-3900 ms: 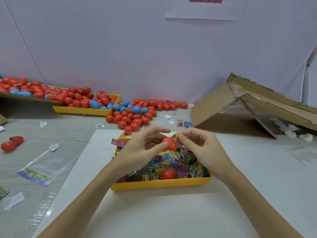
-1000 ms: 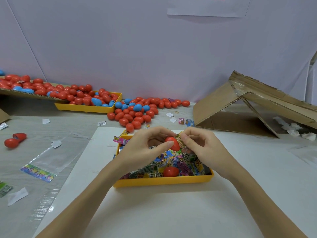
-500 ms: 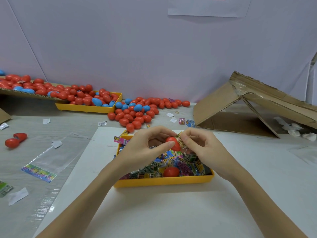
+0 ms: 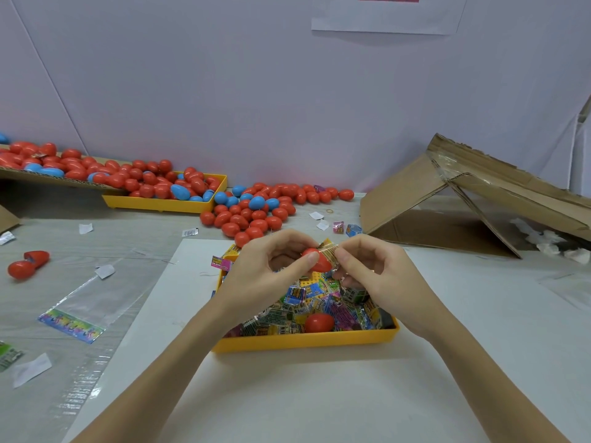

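Above a yellow tray [image 4: 303, 342], my left hand [image 4: 265, 279] grips a red plastic egg half [image 4: 319, 262] between thumb and fingers. My right hand [image 4: 374, 273] pinches a small printed packet [image 4: 329, 252] against the open side of that egg half. The tray holds several colourful printed packets [image 4: 300, 294] and another red egg half [image 4: 319, 322] near its front edge. How far the pinched packet sits inside the egg half is hidden by my fingers.
A heap of red and blue eggs [image 4: 256, 209] lies behind the tray, beside a second yellow tray [image 4: 160, 204] full of eggs. A collapsed cardboard box [image 4: 463, 199] stands at right. An opened red egg [image 4: 27, 263] and clear bags [image 4: 86, 302] lie at left.
Both hands have stayed over the tray with the egg half and the packet. The fingers of my right hand have shifted slightly on the packet.
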The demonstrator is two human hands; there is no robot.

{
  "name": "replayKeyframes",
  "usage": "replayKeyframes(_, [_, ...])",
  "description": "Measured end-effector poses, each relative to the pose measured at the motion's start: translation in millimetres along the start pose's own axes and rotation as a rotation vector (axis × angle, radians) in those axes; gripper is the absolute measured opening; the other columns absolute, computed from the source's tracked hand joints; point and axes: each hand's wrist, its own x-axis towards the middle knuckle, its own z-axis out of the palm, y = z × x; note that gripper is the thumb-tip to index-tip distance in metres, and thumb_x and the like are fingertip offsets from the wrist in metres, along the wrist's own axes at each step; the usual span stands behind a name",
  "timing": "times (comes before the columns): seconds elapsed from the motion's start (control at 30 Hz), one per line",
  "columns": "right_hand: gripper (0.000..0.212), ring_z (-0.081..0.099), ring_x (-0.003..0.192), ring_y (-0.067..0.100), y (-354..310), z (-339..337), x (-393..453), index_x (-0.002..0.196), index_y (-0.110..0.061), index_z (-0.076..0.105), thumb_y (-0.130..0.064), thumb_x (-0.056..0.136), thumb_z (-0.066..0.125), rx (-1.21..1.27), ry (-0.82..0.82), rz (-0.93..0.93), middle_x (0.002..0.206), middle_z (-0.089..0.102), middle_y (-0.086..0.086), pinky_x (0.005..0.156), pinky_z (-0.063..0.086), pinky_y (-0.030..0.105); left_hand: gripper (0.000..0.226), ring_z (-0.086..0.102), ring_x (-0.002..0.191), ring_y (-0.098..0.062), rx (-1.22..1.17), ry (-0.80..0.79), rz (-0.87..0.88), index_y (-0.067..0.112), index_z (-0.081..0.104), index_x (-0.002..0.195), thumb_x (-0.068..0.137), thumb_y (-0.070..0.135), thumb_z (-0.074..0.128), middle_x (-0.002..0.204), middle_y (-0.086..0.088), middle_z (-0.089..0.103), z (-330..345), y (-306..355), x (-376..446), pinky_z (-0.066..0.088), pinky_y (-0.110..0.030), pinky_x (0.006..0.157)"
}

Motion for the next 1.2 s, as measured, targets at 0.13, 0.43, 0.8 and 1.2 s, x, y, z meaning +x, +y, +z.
replayKeyframes(0.13, [0.007,0.076,0.083,0.013,1,2,0,0.102,-0.017,0.074,-0.018,0.097,0.069,0.009,0.007,-0.002,0.088,0.078,0.0,0.073,0.06,0.022,0.014,0.074,0.091,-0.017,-0.025,0.066,0.005,0.012,0.073,0.11,0.096,0.011,0.071,0.098,-0.001,0.076,1,1,1,0.06,-0.025,0.08])
replayKeyframes(0.43, [0.023,0.078,0.098,0.022,4,4,-1,0.102,-0.018,0.083,-0.031,0.084,0.078,0.37,0.06,0.166,0.099,0.081,0.007,0.081,0.062,0.024,0.014,0.073,0.097,-0.017,0.027,0.118,0.009,0.019,0.073,0.111,0.097,0.019,0.071,0.1,0.005,0.075,6,1,-1,0.061,-0.034,0.086])
replayKeyframes(0.8, [0.042,0.079,0.092,0.031,3,11,-2,0.117,-0.012,0.07,-0.021,0.079,0.085,0.403,0.101,0.141,0.099,0.08,0.012,0.081,0.064,0.034,0.019,0.073,0.098,-0.017,0.059,0.1,0.065,0.013,0.072,0.115,0.096,0.016,0.072,0.102,0.003,0.075,7,1,-2,0.059,-0.023,0.083])
replayKeyframes(1.2, [0.033,0.077,0.1,0.032,-2,9,-5,0.115,-0.002,0.076,-0.013,0.085,0.08,0.479,0.016,0.186,0.106,0.079,0.017,0.086,0.062,0.031,0.02,0.072,0.101,-0.019,0.056,0.134,0.145,0.013,0.071,0.116,0.096,0.013,0.071,0.103,0.003,0.074,14,4,-3,0.058,-0.024,0.086])
